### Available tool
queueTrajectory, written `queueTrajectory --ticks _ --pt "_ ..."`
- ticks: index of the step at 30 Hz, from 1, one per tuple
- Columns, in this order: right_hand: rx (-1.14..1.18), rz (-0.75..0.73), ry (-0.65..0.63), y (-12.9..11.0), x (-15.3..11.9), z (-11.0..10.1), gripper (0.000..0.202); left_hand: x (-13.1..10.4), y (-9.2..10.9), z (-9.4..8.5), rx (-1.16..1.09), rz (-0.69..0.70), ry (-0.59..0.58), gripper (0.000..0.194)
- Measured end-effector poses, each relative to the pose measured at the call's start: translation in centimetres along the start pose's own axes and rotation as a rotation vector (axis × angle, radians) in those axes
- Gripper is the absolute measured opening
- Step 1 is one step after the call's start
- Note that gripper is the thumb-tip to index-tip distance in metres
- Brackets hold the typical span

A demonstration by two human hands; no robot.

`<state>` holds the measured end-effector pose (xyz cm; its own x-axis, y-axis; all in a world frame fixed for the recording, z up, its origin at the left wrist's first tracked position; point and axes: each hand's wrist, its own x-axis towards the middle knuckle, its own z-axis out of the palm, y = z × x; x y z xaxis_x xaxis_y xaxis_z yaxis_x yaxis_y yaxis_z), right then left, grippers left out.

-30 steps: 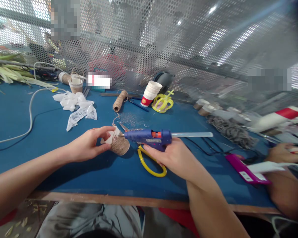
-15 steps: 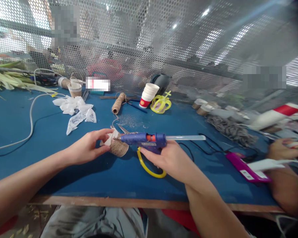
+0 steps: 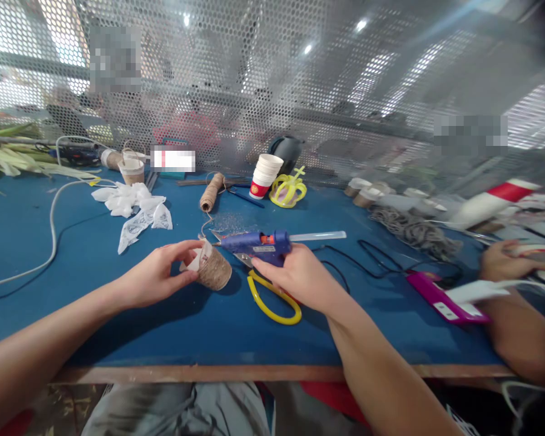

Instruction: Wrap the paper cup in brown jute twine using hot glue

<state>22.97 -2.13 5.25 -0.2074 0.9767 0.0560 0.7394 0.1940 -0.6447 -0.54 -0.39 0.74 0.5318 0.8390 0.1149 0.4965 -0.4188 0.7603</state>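
My left hand (image 3: 172,269) pinches the rim of a paper cup (image 3: 215,269) wrapped in brown twine, tilted on its side with its mouth toward me and left. A blue glue gun (image 3: 258,243) is gripped in my right hand (image 3: 300,275), its nozzle close to the cup's rim and a clear glue stick (image 3: 320,235) jutting from its back. Whether the nozzle touches the cup I cannot tell. Scissors with yellow handles (image 3: 275,307) lie under the gun, partly hidden by it. From the cup a strand runs back to a twine spool (image 3: 212,192).
Behind are stacked paper cups (image 3: 266,175), a yellow crown-shaped piece (image 3: 288,191) and crumpled white plastic (image 3: 145,212). A purple power strip (image 3: 445,298) and grey cord (image 3: 415,233) lie right, near another person's hand (image 3: 504,261). Perforated metal (image 3: 236,79) rises behind the table.
The glue gun has moved slightly up and away from the cup's side, toward its rim. The cup has turned a little, showing more of its twine-covered side.
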Motion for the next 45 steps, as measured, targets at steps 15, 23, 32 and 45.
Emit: queueTrajectory --ticks 15,23,32,45 --pt "0.244 0.342 0.209 6.3 7.0 -1.4 0.029 0.1 -0.6 0.2 0.026 0.024 0.028 0.049" --pt "-0.078 0.422 0.253 9.8 9.8 -0.6 0.039 0.1 -0.6 0.2 0.065 0.034 0.045 0.047" --pt "-0.290 0.252 0.225 3.9 8.7 0.6 0.032 0.2 -0.3 0.4 0.075 0.060 0.057 0.045" --pt "0.560 0.078 -0.285 -2.4 8.2 5.2 0.010 0.0 0.1 0.3 0.231 0.164 0.041 0.038"
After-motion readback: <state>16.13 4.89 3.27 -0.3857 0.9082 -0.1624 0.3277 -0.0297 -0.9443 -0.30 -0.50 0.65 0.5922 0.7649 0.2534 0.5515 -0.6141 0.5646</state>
